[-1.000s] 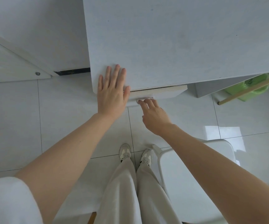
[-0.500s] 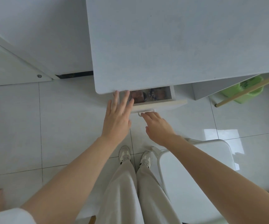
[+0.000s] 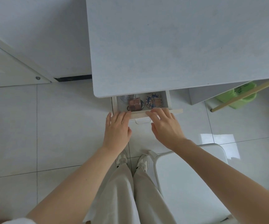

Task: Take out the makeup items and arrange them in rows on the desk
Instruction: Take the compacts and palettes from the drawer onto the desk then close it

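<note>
The makeup items are sitting in the drawer [image 3: 167,101] under the near left corner of the surface [image 3: 179,46], none of them lifted out yet. A brown eyeshadow palette [image 3: 135,103] is lying toward the drawer's left half, and a round blue-and-white patterned compact [image 3: 153,101] is resting to its right, the two close but apart. Behind the palette something clear and rounded, perhaps a glass jar [image 3: 127,98], is showing partly under the surface's edge; I can't make it out well. The drawer is open only partway, so its back is hidden beneath the top, which is likely why only a few things are visible.

Both hands are hovering at the drawer's front panel [image 3: 159,113], fingers spread and straight, gripping nothing. The left hand [image 3: 116,128] is reaching over the left end of the front, fingertips near the palette, as if lining up to pick it first. The right hand [image 3: 164,125] is laying its fingers over the top of the front panel just beside the compact, and the small white pull handle [image 3: 142,121] is showing between the two hands. The surface itself is looking bare along its near edge, leaving room for rows.

Farther out, a white chair [image 3: 192,183] is standing to the person's right on the tiled floor [image 3: 49,126], and a green bin [image 3: 242,94] with a wooden stick [image 3: 243,94] leaning across it is sitting beyond the surface's right side.
</note>
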